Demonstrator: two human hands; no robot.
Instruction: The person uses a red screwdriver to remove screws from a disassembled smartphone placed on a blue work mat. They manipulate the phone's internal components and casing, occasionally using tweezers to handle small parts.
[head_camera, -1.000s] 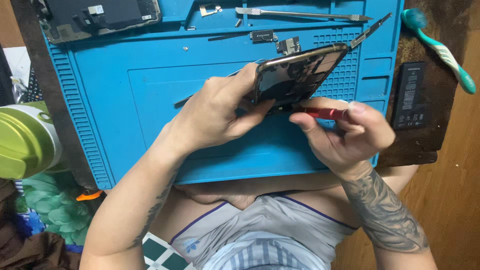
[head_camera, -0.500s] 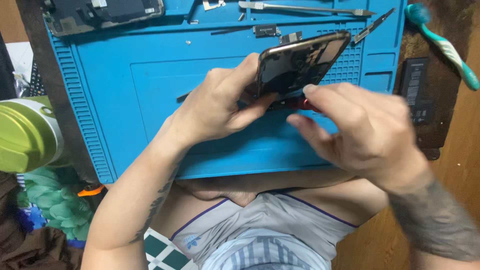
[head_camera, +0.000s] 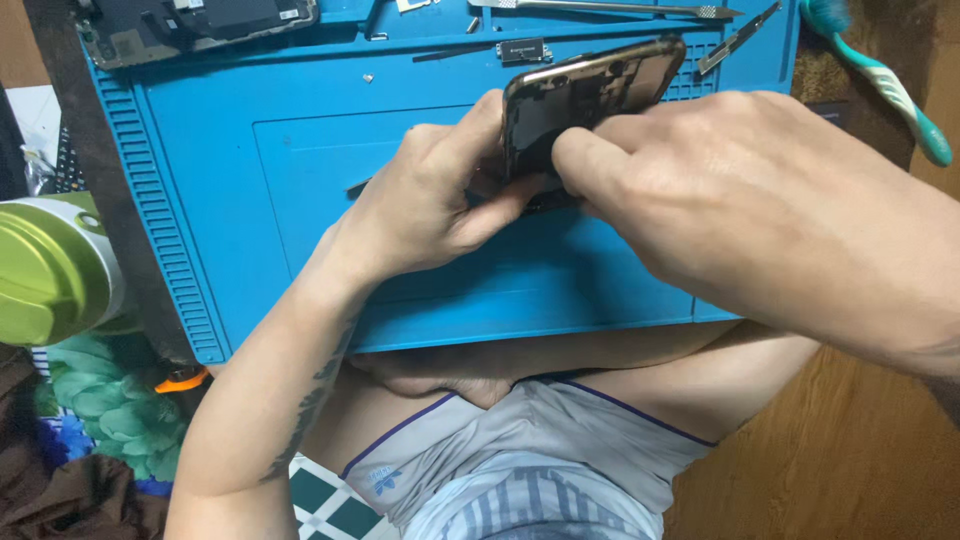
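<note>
Near edge: person's lap in grey shorts (head_camera: 520, 470), legs folded under the blue mat (head_camera: 300, 130). Left of the lap, a green lid (head_camera: 45, 270) on a white container, green patterned cloth below it.

Left hand (head_camera: 430, 210) comes up from lower left, fingers clamped on the phone (head_camera: 590, 100), thumb pressed along its left edge, other fingers wrapped behind it. Right hand (head_camera: 760, 210) comes in from the right, large in view, fingers bunched together and pinched at the phone's lower edge; cannot tell if anything sits between the fingertips. Phone is dark, glossy, tilted up on edge, held over the middle of the mat, raised off it.

Farther back on the mat: small black part (head_camera: 525, 50) just behind the phone, tweezers (head_camera: 735, 40) to the right, long metal tool (head_camera: 610, 9) along the top edge, opened phone frame (head_camera: 190, 25) top left. Off the mat, top right, a teal toothbrush (head_camera: 880, 75).
</note>
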